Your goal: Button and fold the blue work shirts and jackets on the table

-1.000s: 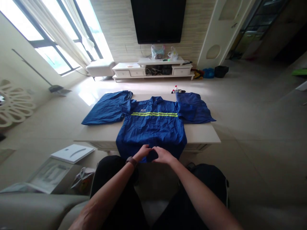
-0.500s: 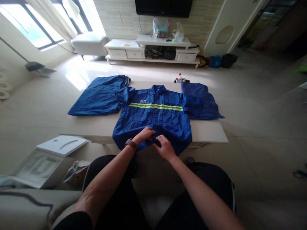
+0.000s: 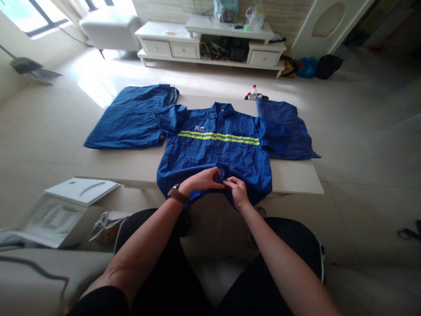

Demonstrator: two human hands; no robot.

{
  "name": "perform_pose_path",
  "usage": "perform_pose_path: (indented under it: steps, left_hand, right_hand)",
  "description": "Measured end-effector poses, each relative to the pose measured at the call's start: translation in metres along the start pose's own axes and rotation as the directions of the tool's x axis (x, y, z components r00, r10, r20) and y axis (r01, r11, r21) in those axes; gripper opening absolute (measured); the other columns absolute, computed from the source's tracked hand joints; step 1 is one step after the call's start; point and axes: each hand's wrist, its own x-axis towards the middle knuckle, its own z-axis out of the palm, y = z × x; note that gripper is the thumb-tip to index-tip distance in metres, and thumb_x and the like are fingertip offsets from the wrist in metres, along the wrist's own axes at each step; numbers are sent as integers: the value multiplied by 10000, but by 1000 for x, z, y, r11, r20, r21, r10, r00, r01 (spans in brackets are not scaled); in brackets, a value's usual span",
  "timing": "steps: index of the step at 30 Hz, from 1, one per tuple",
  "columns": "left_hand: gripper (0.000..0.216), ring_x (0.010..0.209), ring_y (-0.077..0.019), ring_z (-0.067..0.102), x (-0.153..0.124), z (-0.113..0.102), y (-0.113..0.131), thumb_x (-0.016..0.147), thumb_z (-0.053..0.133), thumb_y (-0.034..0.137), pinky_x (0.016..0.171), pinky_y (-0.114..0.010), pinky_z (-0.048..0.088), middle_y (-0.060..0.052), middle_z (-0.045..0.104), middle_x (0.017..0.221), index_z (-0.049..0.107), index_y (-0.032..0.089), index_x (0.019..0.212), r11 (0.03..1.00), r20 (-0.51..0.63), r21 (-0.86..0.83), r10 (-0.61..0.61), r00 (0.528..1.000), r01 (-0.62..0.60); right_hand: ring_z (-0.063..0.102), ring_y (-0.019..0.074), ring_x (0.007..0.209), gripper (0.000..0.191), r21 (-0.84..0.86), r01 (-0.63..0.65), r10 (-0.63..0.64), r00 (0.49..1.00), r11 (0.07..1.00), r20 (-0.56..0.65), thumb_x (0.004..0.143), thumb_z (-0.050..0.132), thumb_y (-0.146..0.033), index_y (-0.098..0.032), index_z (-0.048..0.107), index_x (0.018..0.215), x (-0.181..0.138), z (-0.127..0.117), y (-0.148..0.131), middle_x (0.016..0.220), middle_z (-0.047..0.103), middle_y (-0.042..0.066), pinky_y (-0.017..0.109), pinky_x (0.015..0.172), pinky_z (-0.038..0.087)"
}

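Note:
A blue work jacket (image 3: 213, 153) with a yellow reflective stripe lies front up on a low pale table (image 3: 131, 164), its hem hanging over the near edge. My left hand (image 3: 202, 180), with a watch on the wrist, pinches the front of the jacket near the lower middle. My right hand (image 3: 238, 191) pinches the same spot from the right, and the fingertips of both hands meet there. A second blue garment (image 3: 131, 116) lies flat at the table's left. A third blue garment (image 3: 286, 129) lies at the right.
A small bottle (image 3: 254, 92) stands at the table's far edge. A white box (image 3: 82, 191) and papers lie on the floor at left, beside a sofa edge. A white TV cabinet (image 3: 210, 44) stands against the far wall. My legs in black trousers are below.
Both hands have moved up the jacket front, from the hanging hem to a point on the table's edge. The camera has tilted down, so the TV is out of view.

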Motion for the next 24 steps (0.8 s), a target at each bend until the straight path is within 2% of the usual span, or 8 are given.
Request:
perform_pose_path:
  steps: [3, 7, 11, 15, 19, 24]
  left_hand:
    - [409, 937, -208, 646, -8, 1, 6, 695, 822, 195, 828, -298, 508, -50, 689, 1020, 633, 168, 1057, 976, -78, 178, 141, 987, -126]
    - [210, 890, -194, 647, -13, 5, 15, 800, 652, 73, 809, -288, 489, -48, 697, 976, 680, 188, 974, 892, -96, 408, 257, 962, -197]
    - [208, 873, -174, 663, -13, 2, 19, 849, 600, 61, 806, -268, 472, -45, 716, 973, 750, 197, 892, 847, -61, 454, 340, 938, -277]
    - [180, 848, -164, 665, -13, -1, 23, 861, 632, 99, 771, -264, 456, -35, 726, 968, 779, 202, 876, 827, -54, 478, 364, 930, -296]
    - [97, 856, -171, 664, -13, 3, 28, 870, 706, 196, 757, -268, 453, -31, 731, 969, 783, 201, 929, 819, -53, 494, 364, 930, -292]
    - [141, 892, -185, 645, -9, 9, 24, 903, 660, 157, 797, -294, 439, -43, 724, 926, 791, 204, 877, 744, 2, 584, 399, 917, -325]
  right_hand:
    - [472, 130, 655, 288, 88, -59, 63, 997, 994, -35, 623, 800, -423, -205, 611, 631, 1, 2, -6, 641, 559, -44, 265, 638, 346]
    - [478, 131, 661, 229, 121, -57, 61, 998, 991, -30, 620, 794, -374, -205, 639, 614, 0, 2, -11, 644, 577, -36, 263, 626, 334]
    - [428, 122, 622, 228, 90, -22, 27, 998, 996, -48, 637, 770, -376, -210, 621, 592, 1, 2, -9, 613, 545, -39, 268, 590, 298]
    - [348, 107, 571, 262, 56, 2, 2, 997, 998, -74, 662, 777, -393, -211, 603, 590, 0, 0, -10, 567, 473, -56, 273, 559, 252]
    - [366, 109, 586, 297, 10, 53, -52, 996, 999, -69, 691, 771, -429, -204, 601, 595, -6, -3, -14, 580, 472, -50, 276, 586, 290]
    - [431, 120, 604, 317, -62, 65, -64, 998, 996, 24, 657, 808, -484, -196, 675, 669, -9, -10, -16, 604, 551, -36, 277, 607, 347]
